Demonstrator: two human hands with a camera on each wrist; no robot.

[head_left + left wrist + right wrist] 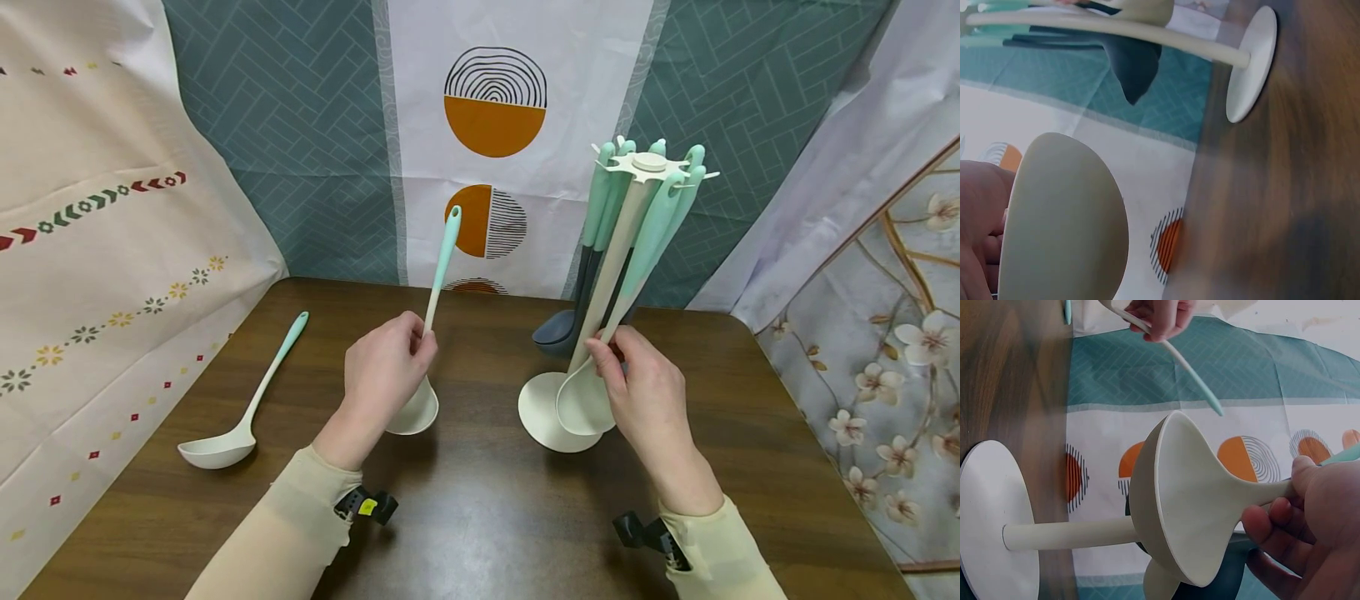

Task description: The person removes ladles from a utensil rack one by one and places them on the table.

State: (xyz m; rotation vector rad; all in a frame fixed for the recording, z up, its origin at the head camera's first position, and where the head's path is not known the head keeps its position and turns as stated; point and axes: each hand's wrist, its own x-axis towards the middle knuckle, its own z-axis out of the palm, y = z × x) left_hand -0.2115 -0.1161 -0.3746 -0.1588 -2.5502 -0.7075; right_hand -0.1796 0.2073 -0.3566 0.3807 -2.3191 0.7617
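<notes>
My left hand (390,358) grips the thin neck of a cream ladle (444,250) with a mint handle, held upright above the table. Its bowl (1066,219) fills the lower left of the left wrist view. Around the neck of a second cream ladle (1191,500) my right hand (648,396) has its thumb and fingers closed. That ladle's mint handle top overlaps the hooks of the cream utensil stand (648,162), and its bowl is in front of the post. Several other mint-handled utensils hang there, including dark grey ones (555,329).
Another cream ladle (217,450) lies on the left of the brown table (480,517). The stand's round base (540,408) rests right of the middle. Patterned cloths (315,167) hang behind and at both sides.
</notes>
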